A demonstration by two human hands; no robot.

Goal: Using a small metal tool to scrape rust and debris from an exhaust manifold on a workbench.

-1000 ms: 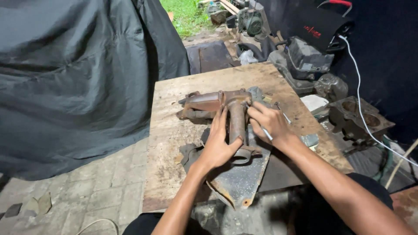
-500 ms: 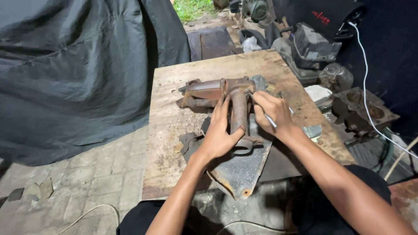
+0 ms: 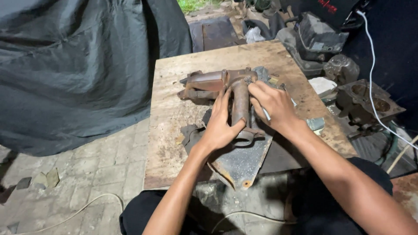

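Observation:
A rusty cast manifold point(image 3: 209, 85) with a long pipe neck lies on a worn wooden board point(image 3: 170, 126). My left hand point(image 3: 220, 124) grips the pipe neck near its round flange, thumb wrapped over it. My right hand point(image 3: 272, 104) rests against the top of the pipe on its right side, fingers curled around a thin silvery tool point(image 3: 266, 114) whose tip I cannot see. Under the pipe lies a dark, rusted metal plate point(image 3: 237, 163) that hangs over the board's near edge.
A dark tarpaulin point(image 3: 74, 65) covers something large at the left. Engine parts point(image 3: 365, 102) and dark housings point(image 3: 318, 37) crowd the right side, with a white cable point(image 3: 370, 65) running past them. A white cord point(image 3: 78, 209) lies on the paved floor point(image 3: 96, 174).
The view has tilted slightly, so the board sits higher in frame. Both hands stay on the manifold pipe in nearly the same grip.

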